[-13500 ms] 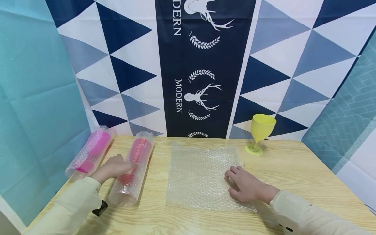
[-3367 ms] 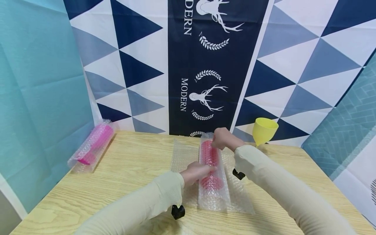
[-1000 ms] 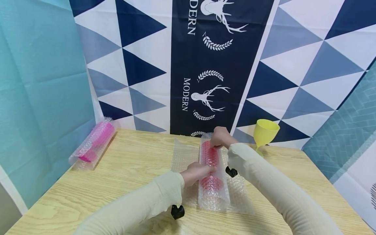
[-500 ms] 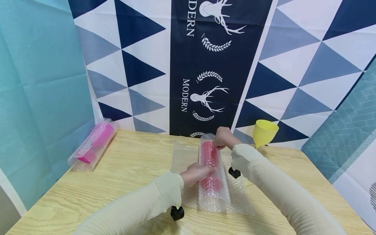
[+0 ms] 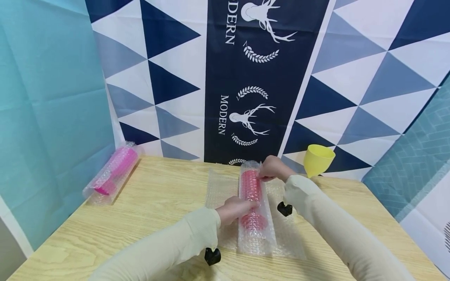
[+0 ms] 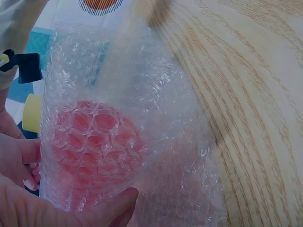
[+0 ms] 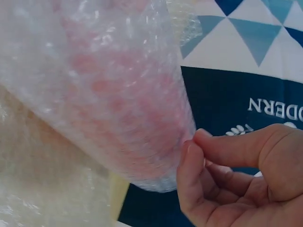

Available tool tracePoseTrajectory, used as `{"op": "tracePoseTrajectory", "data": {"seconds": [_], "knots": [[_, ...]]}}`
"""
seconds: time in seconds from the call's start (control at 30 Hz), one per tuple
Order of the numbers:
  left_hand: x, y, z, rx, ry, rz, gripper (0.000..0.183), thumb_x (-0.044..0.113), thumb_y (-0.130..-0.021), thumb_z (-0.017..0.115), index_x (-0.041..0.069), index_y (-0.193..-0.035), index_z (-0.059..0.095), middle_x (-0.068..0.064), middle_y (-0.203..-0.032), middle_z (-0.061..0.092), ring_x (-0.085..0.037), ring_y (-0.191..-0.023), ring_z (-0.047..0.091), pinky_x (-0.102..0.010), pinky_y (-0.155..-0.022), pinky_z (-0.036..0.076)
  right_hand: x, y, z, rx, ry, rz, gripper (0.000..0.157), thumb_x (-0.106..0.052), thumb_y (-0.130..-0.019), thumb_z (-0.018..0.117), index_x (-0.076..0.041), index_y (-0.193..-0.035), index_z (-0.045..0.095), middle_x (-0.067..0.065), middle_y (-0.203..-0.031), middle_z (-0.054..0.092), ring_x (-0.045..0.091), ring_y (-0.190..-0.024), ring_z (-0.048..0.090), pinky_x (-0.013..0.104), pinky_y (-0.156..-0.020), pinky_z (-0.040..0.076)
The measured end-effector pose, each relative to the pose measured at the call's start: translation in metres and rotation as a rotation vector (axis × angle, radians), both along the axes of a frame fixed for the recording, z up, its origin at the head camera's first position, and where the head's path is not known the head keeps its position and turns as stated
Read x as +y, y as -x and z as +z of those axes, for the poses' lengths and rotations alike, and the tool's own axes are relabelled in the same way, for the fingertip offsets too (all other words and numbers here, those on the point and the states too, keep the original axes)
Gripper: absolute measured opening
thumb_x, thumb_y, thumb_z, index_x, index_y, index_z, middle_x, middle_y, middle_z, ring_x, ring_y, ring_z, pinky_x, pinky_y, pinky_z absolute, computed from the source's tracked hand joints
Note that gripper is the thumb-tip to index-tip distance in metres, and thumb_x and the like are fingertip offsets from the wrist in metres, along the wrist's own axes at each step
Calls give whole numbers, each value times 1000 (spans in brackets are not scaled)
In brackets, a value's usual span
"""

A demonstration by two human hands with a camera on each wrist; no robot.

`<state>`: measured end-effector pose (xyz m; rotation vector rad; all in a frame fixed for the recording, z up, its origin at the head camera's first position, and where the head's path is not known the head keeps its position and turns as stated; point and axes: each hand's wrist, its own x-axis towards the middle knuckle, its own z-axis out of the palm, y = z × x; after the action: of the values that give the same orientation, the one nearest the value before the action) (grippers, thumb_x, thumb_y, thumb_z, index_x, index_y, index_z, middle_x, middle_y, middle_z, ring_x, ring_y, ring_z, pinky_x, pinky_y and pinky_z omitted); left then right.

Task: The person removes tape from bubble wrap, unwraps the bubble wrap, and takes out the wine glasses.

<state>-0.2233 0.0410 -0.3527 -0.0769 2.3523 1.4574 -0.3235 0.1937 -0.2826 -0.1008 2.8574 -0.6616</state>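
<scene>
A red goblet-shaped thing (image 5: pixel 254 221), rolled in bubble wrap, lies lengthwise on a flat bubble wrap sheet (image 5: pixel 219 191). My left hand (image 5: pixel 233 209) holds the roll around its middle, thumb across the top; the left wrist view shows the red round end (image 6: pixel 97 137) through the bubbles. At the far end, my right hand (image 5: pixel 275 168) pinches the wrap's edge between thumb and forefinger, seen closely in the right wrist view, where the wrapped roll (image 7: pixel 128 104) fills the left side. The fingers of my left hand under the roll are partly hidden.
A yellow goblet (image 5: pixel 317 160) stands at the back right, its stem mostly hidden by my right sleeve. At the back left lies a pink thing in bubble wrap (image 5: pixel 114 171). Patterned cloth (image 5: pixel 175 70) hangs behind the wooden table (image 5: pixel 158 199).
Since the oldest frame, the wrapped red roll has come from the left onto the flat sheet. In the last half second, my right hand has shifted slightly rightward; my left hand stays in place.
</scene>
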Motion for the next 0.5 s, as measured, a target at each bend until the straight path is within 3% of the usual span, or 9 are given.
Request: {"op": "tracePoseTrajectory", "data": {"seconds": [0.13,0.33,0.5], "knots": [[1,0,-2,4,-6,5,65,45,-79,70,-2,-121,55,-7,-99,60,-17,-86,57,-34,-79,51,10,-2,-10,-1,171,43,13,-5,-81,69,0,-69,66,-6,-57,57,2,-54,54,17,-57,52],[0,0,-3,4,-40,2,60,43,-79,70,-2,-117,56,-6,-96,59,-16,-83,58,-29,-72,50,20,-4,-24,208,57,198,10,-11,-84,68,-2,-80,68,-1,-66,62,8,-61,50,21,-56,43],[-1,0,-2,3,-28,6,62,44,-79,69,-3,-118,55,-7,-97,59,-17,-83,57,-33,-78,50,22,-6,-30,333,31,267,9,-11,-85,66,-4,-79,66,3,-66,59,12,-60,47,24,-56,40]]}}
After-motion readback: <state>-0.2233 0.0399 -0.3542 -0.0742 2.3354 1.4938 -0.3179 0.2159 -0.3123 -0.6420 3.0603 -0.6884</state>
